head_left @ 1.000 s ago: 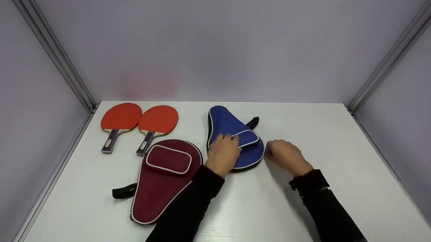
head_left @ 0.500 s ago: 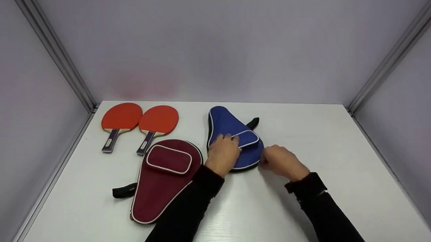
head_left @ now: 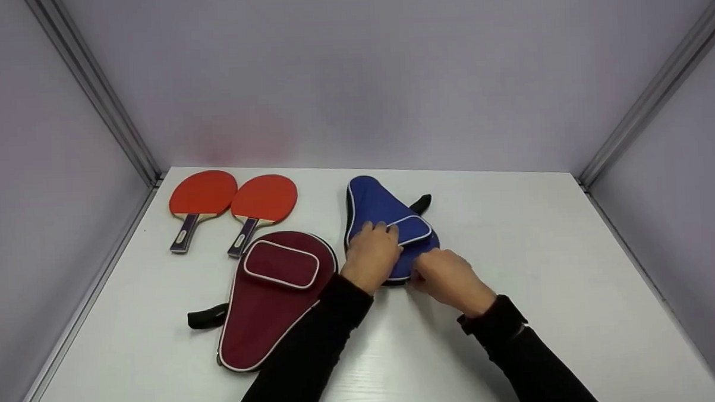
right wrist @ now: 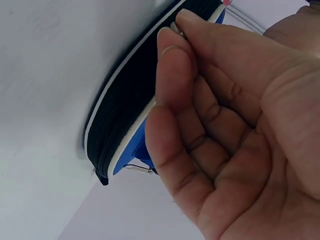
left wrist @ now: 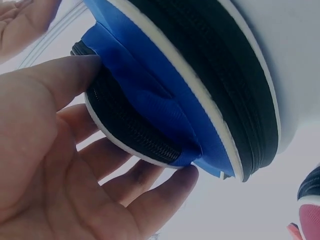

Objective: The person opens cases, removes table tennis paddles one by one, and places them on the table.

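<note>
The blue table tennis bat case [head_left: 374,201] lies on the white table [head_left: 513,219], its wide end toward me. My left hand [head_left: 371,254] grips the raised front pocket; in the left wrist view its thumb and fingers [left wrist: 165,195] span the pocket, beside the pocket's black zipper [left wrist: 130,125]. My right hand [head_left: 449,281] is at the case's near rounded edge. In the right wrist view, thumb and forefinger pinch a small metal zipper pull [right wrist: 176,27] on the black side band [right wrist: 117,112]. The fingertips hide part of the pull.
A dark red bat case [head_left: 272,323] lies to the left, partly under my left forearm, its black strap [head_left: 208,317] sticking out. Two red table tennis bats [head_left: 202,193] lie behind it at the back left. Pale panels [head_left: 353,76] enclose the table's back and sides.
My right hand has moved left and toward me along the blue case's rounded edge. The left hand has stayed on the pocket, and the case has hardly shifted.
</note>
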{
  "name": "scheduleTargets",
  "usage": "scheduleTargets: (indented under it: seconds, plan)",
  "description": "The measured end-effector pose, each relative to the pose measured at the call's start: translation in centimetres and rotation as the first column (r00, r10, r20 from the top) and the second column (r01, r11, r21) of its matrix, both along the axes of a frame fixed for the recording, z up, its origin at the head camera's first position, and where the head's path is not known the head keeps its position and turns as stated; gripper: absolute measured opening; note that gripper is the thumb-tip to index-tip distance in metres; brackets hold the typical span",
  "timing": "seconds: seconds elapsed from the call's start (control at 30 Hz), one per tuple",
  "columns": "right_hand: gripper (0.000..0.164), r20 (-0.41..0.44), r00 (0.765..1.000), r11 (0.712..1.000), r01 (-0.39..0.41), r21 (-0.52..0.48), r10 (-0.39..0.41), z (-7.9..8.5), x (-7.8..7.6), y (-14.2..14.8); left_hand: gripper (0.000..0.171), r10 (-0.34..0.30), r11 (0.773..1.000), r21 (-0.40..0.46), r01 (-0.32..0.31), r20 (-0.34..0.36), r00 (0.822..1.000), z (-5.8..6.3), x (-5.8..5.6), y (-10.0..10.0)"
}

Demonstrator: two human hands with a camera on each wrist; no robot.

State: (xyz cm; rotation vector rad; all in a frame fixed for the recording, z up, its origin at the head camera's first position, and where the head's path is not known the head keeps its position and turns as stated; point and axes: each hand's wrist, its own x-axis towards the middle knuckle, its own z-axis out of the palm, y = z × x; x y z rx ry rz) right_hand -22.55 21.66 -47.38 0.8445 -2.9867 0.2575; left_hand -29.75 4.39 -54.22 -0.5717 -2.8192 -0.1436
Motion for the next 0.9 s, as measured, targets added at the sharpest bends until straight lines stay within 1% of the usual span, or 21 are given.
scheduleTargets:
  seconds: [0.1,0.27,0.3,0.37,0.5,0.67,0.77,0.87,0.9]
  plan:
    - [0.025,-0.004,1.0,1.0,0.02,0.014,-0.02,0.1,-0.1,0.3,0.054,-0.017,1.0,-0.01,0.017,0.011,1.0,2.3,1.4,0.1]
    - [0.028,-0.014,0.999,0.999,0.039,0.019,-0.039,0.3,-0.6,1.6,0.054,-0.058,0.997,-0.041,0.06,0.051,0.997,6.5,4.1,-0.2]
    - [0.029,-0.009,0.999,0.999,0.047,0.017,-0.047,0.3,-0.8,2.0,0.054,-0.07,0.997,-0.036,0.072,0.052,0.996,6.9,4.5,-0.2]
    - [0.033,0.007,0.998,0.998,0.067,0.014,-0.067,0.3,-1.2,2.9,0.054,-0.092,0.995,-0.025,0.093,0.057,0.994,7.3,4.9,-0.2]
    - [0.036,0.051,0.993,0.994,0.107,0.014,-0.108,0.4,-2.1,4.7,0.052,-0.143,0.99,0.016,0.143,0.057,0.988,7.4,5.2,-0.1]
    - [0.021,0.11,0.978,0.984,0.176,0.009,-0.176,0.5,-3.1,6.9,0.048,-0.203,0.978,0.067,0.198,0.076,0.976,7.1,5.4,0.3]
    - [0.015,0.114,0.969,0.975,0.22,0.004,-0.219,0.6,-3.5,8.2,0.046,-0.238,0.971,0.053,0.235,0.052,0.97,6.9,5.6,0.6]
    - [0.011,0.107,0.959,0.965,0.264,0.008,-0.263,0.6,-3.9,9.3,0.044,-0.271,0.962,0.027,0.27,0.024,0.962,6.8,5.9,0.9]
    - [0.011,0.106,0.954,0.96,0.28,0.008,-0.279,0.6,-4.0,9.7,0.044,-0.282,0.959,0.023,0.282,0.025,0.959,6.8,6.0,1.0]
